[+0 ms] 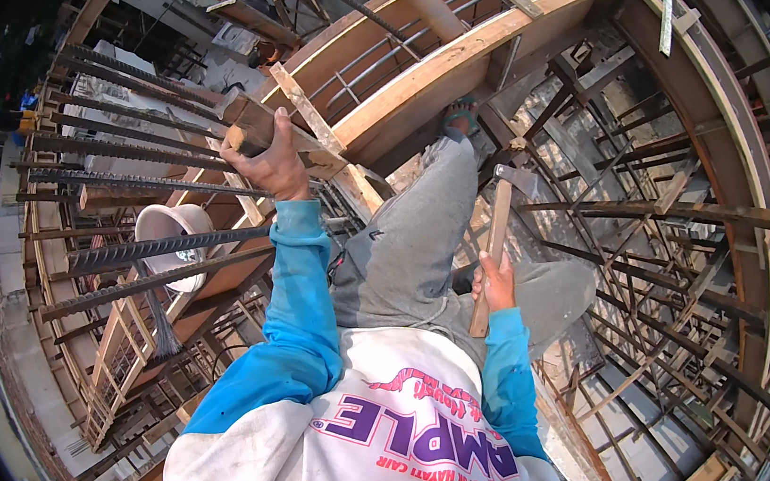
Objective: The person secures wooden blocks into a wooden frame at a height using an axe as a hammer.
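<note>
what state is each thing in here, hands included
left hand: closed around the end of the wooden block
wooden block: gripped
right hand: closed around the hammer's handle
wooden-handled hammer: held, head beyond the hand
ridged rebar: exposed, ends sticking out
curved wooden formwork: open, bars showing inside
blue sleeves: down to the wrists

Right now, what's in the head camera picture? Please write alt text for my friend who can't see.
A person's right hand holds a hammer, while the left hand grasps a wood block. Around them are steel bars, curved wooden boards and a white bucket.
</note>
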Demonstrator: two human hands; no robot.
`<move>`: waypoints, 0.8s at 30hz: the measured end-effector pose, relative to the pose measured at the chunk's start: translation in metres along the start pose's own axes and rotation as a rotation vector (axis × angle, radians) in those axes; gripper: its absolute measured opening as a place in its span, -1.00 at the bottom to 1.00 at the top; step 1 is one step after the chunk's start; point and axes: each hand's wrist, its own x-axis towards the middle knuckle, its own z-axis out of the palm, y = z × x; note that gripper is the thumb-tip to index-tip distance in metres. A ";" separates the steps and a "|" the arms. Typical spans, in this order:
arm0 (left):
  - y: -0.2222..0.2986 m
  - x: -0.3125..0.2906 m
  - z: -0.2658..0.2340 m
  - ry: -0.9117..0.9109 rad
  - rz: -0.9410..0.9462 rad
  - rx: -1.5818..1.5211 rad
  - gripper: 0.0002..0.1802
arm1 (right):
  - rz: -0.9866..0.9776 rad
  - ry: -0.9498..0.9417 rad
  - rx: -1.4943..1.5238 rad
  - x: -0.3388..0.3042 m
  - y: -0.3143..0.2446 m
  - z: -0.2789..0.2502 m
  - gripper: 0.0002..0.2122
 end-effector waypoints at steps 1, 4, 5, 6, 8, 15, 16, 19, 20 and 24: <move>0.000 0.000 0.000 0.008 -0.016 0.046 -0.38 | 0.004 0.008 0.006 -0.002 -0.002 -0.001 -0.71; -0.001 0.003 0.003 -0.069 -0.039 -0.027 -0.35 | 0.004 0.022 0.030 -0.002 -0.005 -0.008 -0.70; 0.000 0.003 0.005 -0.098 -0.066 -0.060 -0.35 | -0.005 0.018 0.040 0.002 -0.004 -0.012 -0.69; 0.005 0.001 0.010 -0.127 -0.099 -0.093 -0.34 | -0.012 0.020 0.047 0.004 -0.004 -0.013 -0.69; 0.006 0.003 0.012 -0.172 -0.123 -0.092 -0.35 | 0.009 0.034 0.044 0.007 -0.003 -0.010 -0.69; 0.006 0.007 0.014 -0.290 -0.046 0.048 -0.46 | 0.035 -0.059 -0.056 0.028 -0.002 0.005 -0.71; 0.007 0.007 0.013 -0.263 -0.042 0.043 -0.46 | 0.038 -0.072 -0.074 0.029 -0.005 0.011 -0.71; 0.007 0.006 0.007 -0.175 -0.123 -0.088 -0.48 | 0.021 -0.118 -0.156 0.022 -0.008 0.025 -0.70; 0.002 0.008 -0.002 -0.163 -0.114 -0.135 -0.49 | 0.023 -0.135 -0.166 0.019 -0.011 0.029 -0.70; 0.008 0.010 0.003 -0.156 -0.090 -0.073 -0.51 | 0.040 -0.165 -0.167 0.018 -0.018 0.034 -0.67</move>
